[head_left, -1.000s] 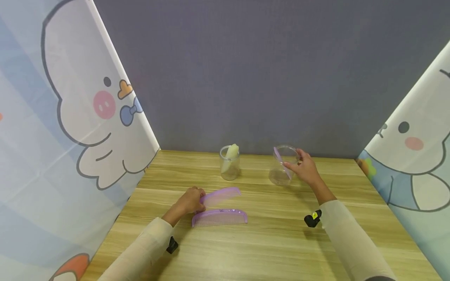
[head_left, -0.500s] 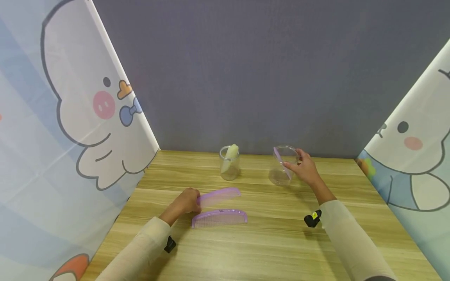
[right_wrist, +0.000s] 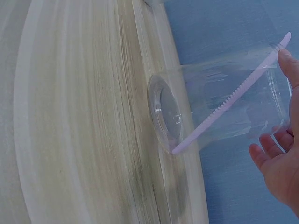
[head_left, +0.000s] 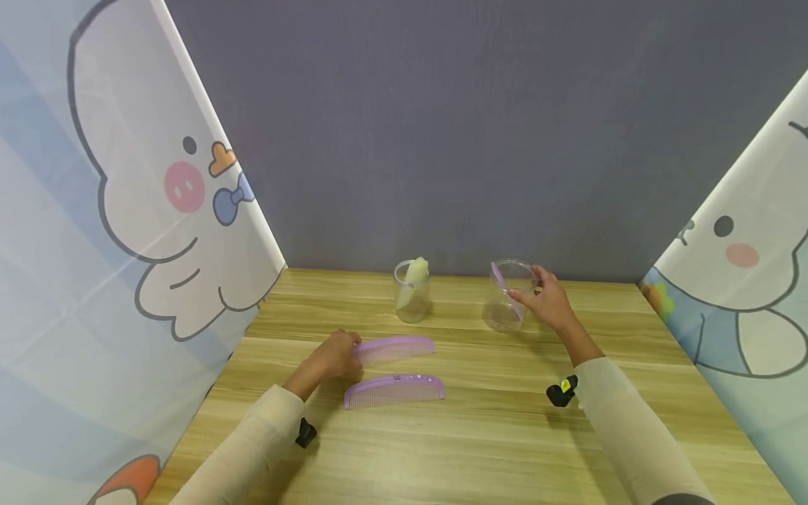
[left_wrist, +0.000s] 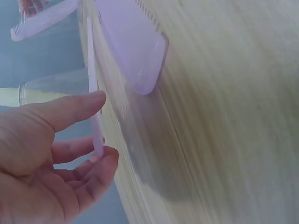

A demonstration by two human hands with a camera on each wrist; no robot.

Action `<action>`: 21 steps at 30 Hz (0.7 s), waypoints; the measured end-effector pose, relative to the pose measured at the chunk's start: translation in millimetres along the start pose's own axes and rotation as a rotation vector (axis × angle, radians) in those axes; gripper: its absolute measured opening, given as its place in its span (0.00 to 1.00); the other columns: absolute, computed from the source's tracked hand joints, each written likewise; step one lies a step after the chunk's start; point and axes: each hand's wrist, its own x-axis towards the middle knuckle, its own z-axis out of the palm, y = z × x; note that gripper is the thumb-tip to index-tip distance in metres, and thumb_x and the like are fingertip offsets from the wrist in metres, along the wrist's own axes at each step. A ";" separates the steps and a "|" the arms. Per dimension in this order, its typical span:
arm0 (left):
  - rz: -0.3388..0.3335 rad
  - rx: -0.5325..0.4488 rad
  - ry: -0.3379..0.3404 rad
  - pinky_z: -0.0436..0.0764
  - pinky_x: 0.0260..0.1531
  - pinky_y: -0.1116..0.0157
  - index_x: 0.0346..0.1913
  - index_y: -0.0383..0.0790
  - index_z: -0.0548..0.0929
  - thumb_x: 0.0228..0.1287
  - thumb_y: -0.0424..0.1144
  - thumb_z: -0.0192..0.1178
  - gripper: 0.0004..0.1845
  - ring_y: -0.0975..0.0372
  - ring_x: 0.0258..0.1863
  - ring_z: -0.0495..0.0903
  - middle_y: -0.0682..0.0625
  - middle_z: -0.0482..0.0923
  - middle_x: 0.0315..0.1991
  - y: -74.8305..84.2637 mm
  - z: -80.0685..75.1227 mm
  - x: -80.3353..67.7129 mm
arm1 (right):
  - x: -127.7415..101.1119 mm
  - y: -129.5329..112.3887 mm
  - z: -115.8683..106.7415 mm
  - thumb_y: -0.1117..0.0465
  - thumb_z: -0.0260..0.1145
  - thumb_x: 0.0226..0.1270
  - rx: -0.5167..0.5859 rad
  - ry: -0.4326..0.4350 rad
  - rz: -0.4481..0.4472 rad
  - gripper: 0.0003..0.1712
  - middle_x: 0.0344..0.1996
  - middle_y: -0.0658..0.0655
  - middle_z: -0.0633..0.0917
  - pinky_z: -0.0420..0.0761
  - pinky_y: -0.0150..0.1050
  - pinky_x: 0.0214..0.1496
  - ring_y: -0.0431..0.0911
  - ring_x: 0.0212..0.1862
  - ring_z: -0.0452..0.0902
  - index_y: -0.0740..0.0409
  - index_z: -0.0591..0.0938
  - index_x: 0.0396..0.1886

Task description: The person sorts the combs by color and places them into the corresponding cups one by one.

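My left hand [head_left: 331, 354] pinches one end of a light purple comb [head_left: 398, 345] between thumb and fingers; in the left wrist view that comb [left_wrist: 92, 60] shows edge-on. A second purple comb [head_left: 404, 379] lies flat on the table, closer to me. At the back right, my right hand [head_left: 548, 305] holds a clear jar [head_left: 501, 321] near its rim, thumb on the near side. Inside this jar a third purple comb [right_wrist: 224, 105] leans diagonally, its upper end at the rim by my thumb [right_wrist: 290, 70]. The jar's base is on the table.
Left of the held jar stands another clear jar [head_left: 412, 314] with a pale yellow item [head_left: 417, 269] sticking out. A dark grey panel [head_left: 442, 140] rises behind the wooden table [head_left: 480, 449]. Cartoon-printed cloths hang at left [head_left: 139, 231] and right [head_left: 751, 308].
My left hand has slid slightly left to the end of the far comb, which now shows its teeth more plainly. The right hand and its jar stay in place.
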 end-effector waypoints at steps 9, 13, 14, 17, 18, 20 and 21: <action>0.038 -0.042 0.077 0.83 0.53 0.51 0.51 0.28 0.85 0.50 0.37 0.79 0.26 0.51 0.45 0.84 0.39 0.87 0.45 -2.0 -3.0 1.7 | 1.0 1.8 0.7 0.42 0.70 0.67 0.006 0.002 -0.011 0.60 0.72 0.78 0.61 0.68 0.66 0.71 0.70 0.71 0.61 0.69 0.48 0.81; 0.084 -0.039 0.087 0.84 0.49 0.52 0.51 0.30 0.86 0.51 0.38 0.79 0.25 0.53 0.42 0.85 0.40 0.88 0.44 -2.0 -4.9 2.9 | 0.4 1.8 0.5 0.43 0.70 0.68 0.008 0.003 -0.014 0.59 0.72 0.78 0.60 0.68 0.67 0.71 0.70 0.71 0.61 0.69 0.48 0.81; 0.093 -0.040 0.088 0.84 0.48 0.53 0.51 0.30 0.86 0.51 0.39 0.79 0.25 0.54 0.41 0.85 0.41 0.88 0.43 -1.7 -5.4 2.9 | 0.1 1.9 0.3 0.42 0.70 0.68 0.009 0.004 -0.013 0.59 0.72 0.78 0.60 0.68 0.67 0.71 0.70 0.71 0.61 0.69 0.48 0.81; 0.110 -0.060 0.092 0.85 0.47 0.54 0.51 0.29 0.86 0.52 0.39 0.79 0.25 0.55 0.40 0.85 0.41 0.88 0.42 -0.5 -6.5 2.7 | -0.3 1.7 0.1 0.42 0.70 0.68 0.012 0.001 -0.011 0.60 0.72 0.78 0.60 0.68 0.67 0.71 0.70 0.71 0.61 0.68 0.47 0.81; 0.114 -0.067 0.096 0.85 0.46 0.54 0.51 0.29 0.86 0.52 0.39 0.79 0.25 0.55 0.40 0.85 0.40 0.88 0.42 0.0 -6.8 2.6 | -0.2 1.7 0.2 0.42 0.70 0.68 0.013 0.000 -0.011 0.60 0.73 0.78 0.59 0.67 0.67 0.71 0.70 0.71 0.61 0.68 0.47 0.81; 0.131 -0.078 0.110 0.85 0.44 0.55 0.50 0.28 0.86 0.51 0.39 0.79 0.25 0.55 0.38 0.85 0.40 0.88 0.41 0.9 -7.1 2.6 | -0.3 2.0 0.2 0.42 0.70 0.67 0.017 -0.002 -0.009 0.60 0.73 0.78 0.59 0.67 0.67 0.71 0.70 0.71 0.61 0.68 0.47 0.81; 0.138 -0.085 0.116 0.85 0.43 0.56 0.51 0.28 0.86 0.51 0.39 0.79 0.25 0.56 0.37 0.85 0.40 0.88 0.40 1.2 -7.2 2.7 | -0.2 2.1 0.4 0.42 0.70 0.67 0.018 -0.003 -0.008 0.60 0.73 0.78 0.59 0.67 0.67 0.71 0.70 0.71 0.61 0.68 0.47 0.81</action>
